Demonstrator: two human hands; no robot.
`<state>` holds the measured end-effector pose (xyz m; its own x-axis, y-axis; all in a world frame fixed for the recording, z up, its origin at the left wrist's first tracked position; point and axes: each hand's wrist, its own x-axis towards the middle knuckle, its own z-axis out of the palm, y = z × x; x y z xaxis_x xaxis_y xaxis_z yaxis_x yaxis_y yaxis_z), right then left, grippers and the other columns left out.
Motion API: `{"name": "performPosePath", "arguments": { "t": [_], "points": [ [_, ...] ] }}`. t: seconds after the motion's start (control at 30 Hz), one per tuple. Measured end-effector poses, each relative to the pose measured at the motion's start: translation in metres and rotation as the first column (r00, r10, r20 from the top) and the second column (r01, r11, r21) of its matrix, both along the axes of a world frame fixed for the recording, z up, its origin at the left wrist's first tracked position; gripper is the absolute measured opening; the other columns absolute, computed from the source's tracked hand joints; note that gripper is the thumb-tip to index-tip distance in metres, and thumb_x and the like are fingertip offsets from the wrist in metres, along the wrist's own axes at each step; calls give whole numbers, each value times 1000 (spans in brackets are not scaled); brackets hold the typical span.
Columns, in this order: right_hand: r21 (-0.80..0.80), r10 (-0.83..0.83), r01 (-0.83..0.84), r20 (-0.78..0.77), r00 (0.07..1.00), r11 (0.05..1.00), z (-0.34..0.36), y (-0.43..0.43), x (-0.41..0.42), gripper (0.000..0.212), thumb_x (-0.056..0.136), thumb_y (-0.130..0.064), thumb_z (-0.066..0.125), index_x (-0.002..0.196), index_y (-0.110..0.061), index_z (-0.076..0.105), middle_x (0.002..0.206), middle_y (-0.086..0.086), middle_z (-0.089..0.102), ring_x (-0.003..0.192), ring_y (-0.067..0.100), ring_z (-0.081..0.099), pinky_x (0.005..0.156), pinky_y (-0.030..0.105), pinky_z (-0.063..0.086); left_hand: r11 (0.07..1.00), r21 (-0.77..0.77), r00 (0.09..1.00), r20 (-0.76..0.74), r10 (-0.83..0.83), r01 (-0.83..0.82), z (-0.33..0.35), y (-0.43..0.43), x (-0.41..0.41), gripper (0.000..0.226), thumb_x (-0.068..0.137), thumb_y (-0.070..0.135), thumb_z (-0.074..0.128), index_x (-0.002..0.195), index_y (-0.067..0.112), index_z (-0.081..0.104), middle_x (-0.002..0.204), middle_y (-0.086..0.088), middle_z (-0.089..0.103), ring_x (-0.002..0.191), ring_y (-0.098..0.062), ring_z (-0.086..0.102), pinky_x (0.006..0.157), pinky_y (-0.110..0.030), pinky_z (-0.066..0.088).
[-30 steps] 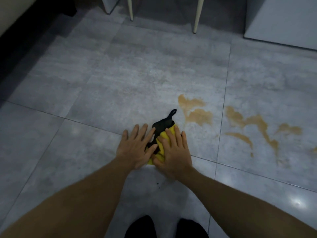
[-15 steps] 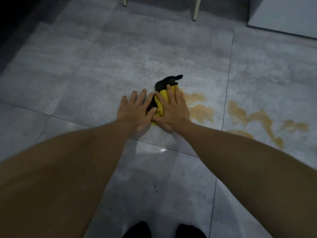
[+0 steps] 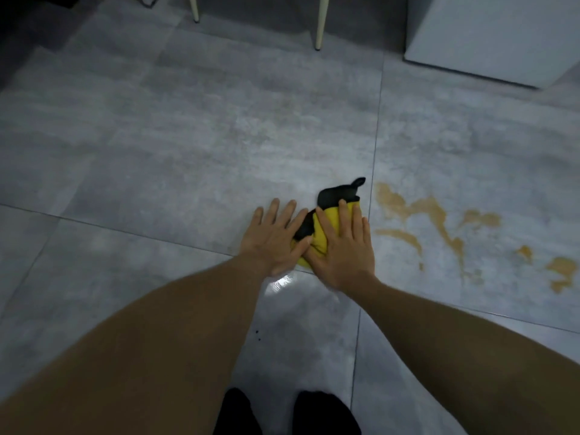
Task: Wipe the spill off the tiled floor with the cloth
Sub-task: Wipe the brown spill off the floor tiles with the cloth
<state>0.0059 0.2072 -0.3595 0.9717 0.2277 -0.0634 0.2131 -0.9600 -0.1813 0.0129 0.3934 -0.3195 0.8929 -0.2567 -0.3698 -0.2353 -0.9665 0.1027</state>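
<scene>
A crumpled yellow and black cloth [image 3: 334, 196] lies on the grey tiled floor [image 3: 188, 146], just left of a grout line. My right hand [image 3: 343, 249] presses flat on top of it, fingers spread. Beside it, my left hand [image 3: 276, 237] lies flat with its thumb side on the cloth's left edge. A brown spill [image 3: 420, 208] spreads in streaks and blotches across the tile to the right of the cloth, out to further patches [image 3: 561, 268] near the right edge. The cloth's right edge is close to the nearest streak.
Two pale chair legs [image 3: 320, 26] stand at the top centre. A white cabinet [image 3: 489, 36] fills the top right corner. My dark-socked feet [image 3: 326, 412] show at the bottom. A wet sheen [image 3: 279, 282] glints on the tile below my hands.
Both hands pushed the cloth forward and then to the right. The two brown patches left of the grout line are no longer visible.
</scene>
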Motion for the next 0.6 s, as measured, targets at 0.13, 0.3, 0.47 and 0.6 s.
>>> {"name": "performPosePath", "arguments": {
  "t": [0.13,0.3,0.47,0.6],
  "points": [
    [-13,1,-1,-8,1000,1000,-2,-15,-25,85,92,-84,24,162,-37,16,174,11,3,159,39,-2,127,58,9,999,-7,998,26,-51,51,-6,-18,-23,70,100,62,5,159,30,-13,170,0,-8,156,-28,-7,123,-54,2],
    [14,9,-9,2,1000,1000,-1,-15,-19,88,89,-83,22,162,-34,22,173,12,6,159,40,1,127,58,9,1000,-8,1000,24,-8,8,-7,-22,-19,72,100,63,7,160,28,-11,170,-1,-8,156,-25,-8,124,-52,0],
    [-24,2,-3,-37,999,1000,4,-10,37,85,90,-79,27,163,-37,13,173,12,-2,158,39,-6,128,56,3,996,-32,996,26,82,-81,2,-27,19,69,102,58,9,161,26,-8,170,-2,-7,156,-26,-7,124,-52,3],
    [-79,9,-18,-107,994,997,9,-9,88,82,92,-67,29,163,-39,-2,173,12,-13,157,40,-14,128,56,-2,999,-34,997,76,32,-30,9,-36,56,69,103,56,13,162,24,-4,171,-3,-5,156,-28,-5,124,-53,4]
  ]
}}
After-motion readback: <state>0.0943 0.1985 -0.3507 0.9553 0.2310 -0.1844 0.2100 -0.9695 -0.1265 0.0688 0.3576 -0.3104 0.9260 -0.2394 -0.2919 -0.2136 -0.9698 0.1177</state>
